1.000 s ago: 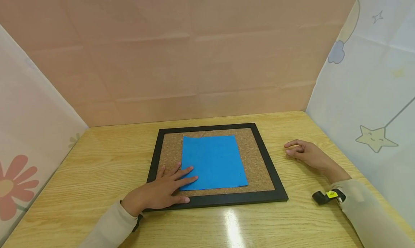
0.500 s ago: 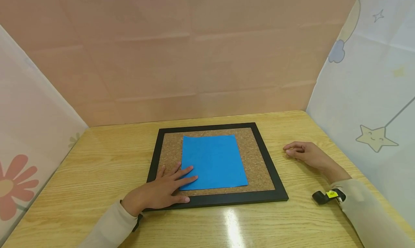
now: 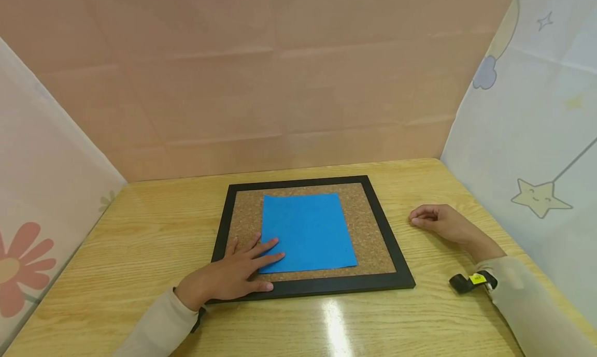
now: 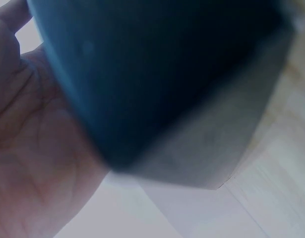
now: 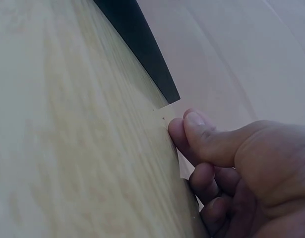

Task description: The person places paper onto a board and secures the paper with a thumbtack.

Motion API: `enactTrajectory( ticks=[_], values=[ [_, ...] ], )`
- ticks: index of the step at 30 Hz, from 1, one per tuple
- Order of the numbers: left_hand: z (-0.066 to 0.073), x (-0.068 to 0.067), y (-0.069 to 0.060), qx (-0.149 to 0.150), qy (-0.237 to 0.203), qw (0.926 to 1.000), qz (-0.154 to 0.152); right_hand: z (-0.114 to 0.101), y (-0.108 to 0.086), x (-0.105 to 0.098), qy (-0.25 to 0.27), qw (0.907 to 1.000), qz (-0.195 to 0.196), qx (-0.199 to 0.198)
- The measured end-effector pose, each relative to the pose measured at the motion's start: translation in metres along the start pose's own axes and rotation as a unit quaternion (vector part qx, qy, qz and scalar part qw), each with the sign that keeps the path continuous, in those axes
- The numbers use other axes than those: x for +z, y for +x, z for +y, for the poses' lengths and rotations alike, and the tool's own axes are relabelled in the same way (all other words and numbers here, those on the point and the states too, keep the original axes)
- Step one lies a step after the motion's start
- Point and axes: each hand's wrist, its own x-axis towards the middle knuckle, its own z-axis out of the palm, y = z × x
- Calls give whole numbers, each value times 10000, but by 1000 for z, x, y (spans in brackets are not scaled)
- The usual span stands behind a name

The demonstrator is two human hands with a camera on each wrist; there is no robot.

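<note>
A blue sheet of paper [image 3: 308, 231] lies flat on a cork board [image 3: 368, 238] with a black frame [image 3: 345, 284]. My left hand [image 3: 229, 276] rests with fingers spread over the board's near left corner. Two of its fingertips press the paper's lower left edge, and its thumb lies on the frame. In the left wrist view the palm [image 4: 38, 163] is beside the blurred dark frame corner [image 4: 122, 89]. Right of the board, my right hand [image 3: 450, 225] rests at the table, loosely curled. Its thumb [image 5: 212, 141] meets the index finger, and nothing shows between them.
The wooden table [image 3: 140, 232] extends around the board. A peach backdrop [image 3: 280, 87] stands behind it, with patterned panels on the left and right [image 3: 522, 134]. A black wrist device [image 3: 471, 283] sits on the right forearm. Tiny specks show near the right fingertips in the right wrist view.
The right hand's thumb and fingers have drawn slightly closer together. The left hand, paper and board stay in place.
</note>
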Motion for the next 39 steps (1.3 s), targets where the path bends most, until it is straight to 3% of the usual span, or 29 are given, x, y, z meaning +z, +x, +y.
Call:
enactTrajectory(
  ticks=[12, 17, 24, 32, 39],
  values=[
    [-1, 0, 1, 17, 71, 10000, 20, -5, 1, -1, -64, 9991, -357, -203],
    [-2, 1, 2, 18, 89, 10000, 4, -18, 3, -1, 103, 9973, -679, -273],
    [-2, 0, 4, 36, 127, 9999, -19, -74, 14, 10, 47, 9919, -948, -846],
    [-2, 1, 2, 24, 89, 10000, 26, -134, 59, 52, 50, 9885, -1236, -876],
    [0, 0, 1, -48, 45, 10000, -10, -178, 105, 101, -50, 9892, -1362, -545]
  ],
)
